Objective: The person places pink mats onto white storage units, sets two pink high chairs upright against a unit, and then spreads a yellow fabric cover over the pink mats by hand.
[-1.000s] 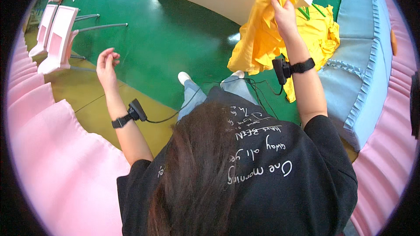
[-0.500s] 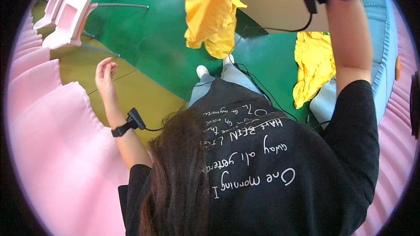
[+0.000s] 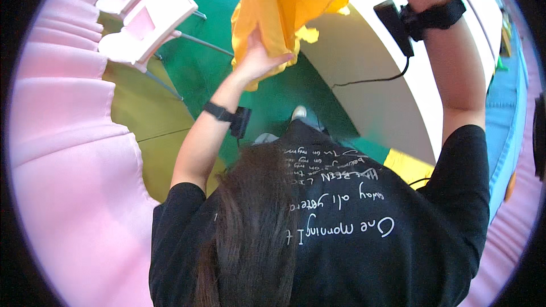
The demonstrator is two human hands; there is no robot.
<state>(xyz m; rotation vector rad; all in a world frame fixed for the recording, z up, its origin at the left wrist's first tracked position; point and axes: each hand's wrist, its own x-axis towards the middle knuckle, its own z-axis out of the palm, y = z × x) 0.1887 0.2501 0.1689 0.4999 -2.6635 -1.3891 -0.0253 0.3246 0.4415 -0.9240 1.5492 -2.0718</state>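
Observation:
A large yellow cloth (image 3: 284,0) hangs in folds at the top centre, its upper part cut off by the picture edge. My left hand (image 3: 259,59) lies against its lower left part, thumb stretched out to the right and the other fingers pointing up along the fabric. The fingertips are partly lost in the folds. My right forearm (image 3: 441,51) reaches up past the top edge on the right, so the right hand is out of sight. Each wrist wears a black strap with a small black device.
A curved white table (image 3: 421,88) stands ahead to the right. Another yellow cloth (image 3: 406,165) shows beside my right sleeve. Pink-white chairs (image 3: 165,20) stand far left, pink draped fabric (image 3: 68,119) runs along the left, and blue fabric (image 3: 506,113) lines the right. A cable (image 3: 375,81) hangs from the right wrist device.
My left hand has moved up and to the right, from open air to the hanging yellow cloth. The view has shifted, with more of the white table showing.

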